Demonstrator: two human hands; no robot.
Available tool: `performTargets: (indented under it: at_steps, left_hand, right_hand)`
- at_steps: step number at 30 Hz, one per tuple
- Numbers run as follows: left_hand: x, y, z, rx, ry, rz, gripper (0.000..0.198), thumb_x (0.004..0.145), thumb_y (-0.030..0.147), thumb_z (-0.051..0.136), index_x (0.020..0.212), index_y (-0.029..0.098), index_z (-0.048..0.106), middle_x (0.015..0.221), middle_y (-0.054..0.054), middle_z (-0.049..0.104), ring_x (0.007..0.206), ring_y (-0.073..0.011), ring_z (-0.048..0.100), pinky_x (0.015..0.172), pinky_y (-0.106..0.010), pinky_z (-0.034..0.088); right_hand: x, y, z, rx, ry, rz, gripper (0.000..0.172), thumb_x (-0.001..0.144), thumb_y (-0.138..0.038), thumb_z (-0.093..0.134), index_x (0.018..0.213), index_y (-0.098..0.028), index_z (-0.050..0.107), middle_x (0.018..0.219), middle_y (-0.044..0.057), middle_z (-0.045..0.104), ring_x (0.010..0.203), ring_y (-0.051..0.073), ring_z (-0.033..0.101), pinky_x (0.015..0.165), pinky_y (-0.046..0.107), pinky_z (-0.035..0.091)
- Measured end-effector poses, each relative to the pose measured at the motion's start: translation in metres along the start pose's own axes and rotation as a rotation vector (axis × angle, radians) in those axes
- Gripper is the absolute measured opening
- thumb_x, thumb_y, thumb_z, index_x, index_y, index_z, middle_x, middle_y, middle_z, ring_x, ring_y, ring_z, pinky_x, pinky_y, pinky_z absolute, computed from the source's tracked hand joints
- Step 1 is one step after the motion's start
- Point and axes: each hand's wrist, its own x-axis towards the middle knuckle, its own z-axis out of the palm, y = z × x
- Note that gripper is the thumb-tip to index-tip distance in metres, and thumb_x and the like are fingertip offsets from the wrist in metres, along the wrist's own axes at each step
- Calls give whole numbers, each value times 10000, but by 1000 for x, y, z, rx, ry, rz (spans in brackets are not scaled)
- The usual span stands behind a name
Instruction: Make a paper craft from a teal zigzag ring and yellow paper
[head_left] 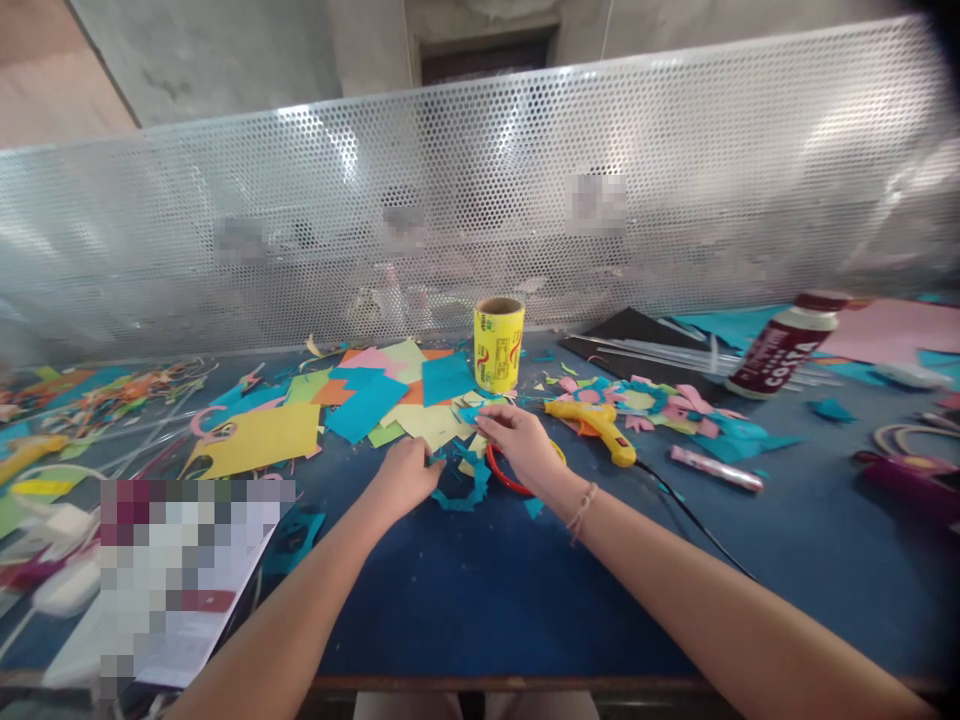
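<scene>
My left hand [406, 477] rests on the blue table [480, 590] with its fingers curled, pinching the edge of a teal paper cutout [463, 490]. My right hand [517, 440] lies just to its right, fingers pinched on a small teal scrap near the same cutout. Under my right hand sit red-handled scissors [504, 478]. A yellow glue gun [596, 425] lies to the right of that hand, its black cord trailing toward me.
A yellow label roll [499, 343] stands behind the hands. Coloured paper sheets [360, 400] and scraps spread left. A brown drink bottle [784, 345] lies at right, with a pink glue stick [716, 468], paper flowers [675, 405]. Perforated metal screen [480, 190] bounds the back.
</scene>
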Motion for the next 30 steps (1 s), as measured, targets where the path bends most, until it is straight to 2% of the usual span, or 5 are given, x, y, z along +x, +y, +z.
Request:
performTargets:
  at_steps: [6, 13, 18, 24, 30]
  left_hand:
    - [-1, -5, 9, 21, -14, -10, 87, 702, 248, 511, 663, 170, 505, 740, -83, 552, 735, -218, 549, 631, -296, 361]
    - [0, 3, 0, -408, 46, -96, 121, 673, 267, 548, 648, 181, 467, 596, 7, 510, 598, -147, 511, 567, -256, 354]
    - [1, 3, 4, -704, 120, -89, 196, 642, 345, 599, 657, 175, 502, 632, 7, 535, 603, -131, 512, 573, -246, 377]
    - [0, 4, 8, -851, 156, -145, 217, 641, 368, 619, 706, 175, 541, 605, 15, 543, 583, -121, 519, 573, -239, 390]
    - [-4, 12, 6, -936, 141, -153, 216, 640, 348, 631, 667, 165, 519, 600, 20, 538, 598, -113, 526, 594, -237, 419]
  right_hand:
    - [-2, 0, 1, 2, -16, -12, 264, 522, -319, 733, 712, -183, 609, 629, -27, 588, 617, 102, 576, 664, 251, 476]
    - [-10, -6, 2, -131, -27, -63, 216, 567, -296, 701, 710, -168, 602, 597, -26, 571, 563, 91, 529, 557, 227, 428]
    - [-14, -8, 6, -242, -62, -95, 187, 577, -286, 681, 694, -172, 591, 604, -18, 571, 558, 106, 531, 547, 245, 430]
    - [-17, -11, 7, -344, -42, -124, 179, 586, -287, 668, 692, -178, 572, 609, -9, 578, 574, 127, 553, 546, 257, 449]
    - [-20, -14, 9, -300, -37, -87, 162, 597, -256, 656, 692, -181, 549, 627, -20, 574, 580, 118, 558, 545, 246, 432]
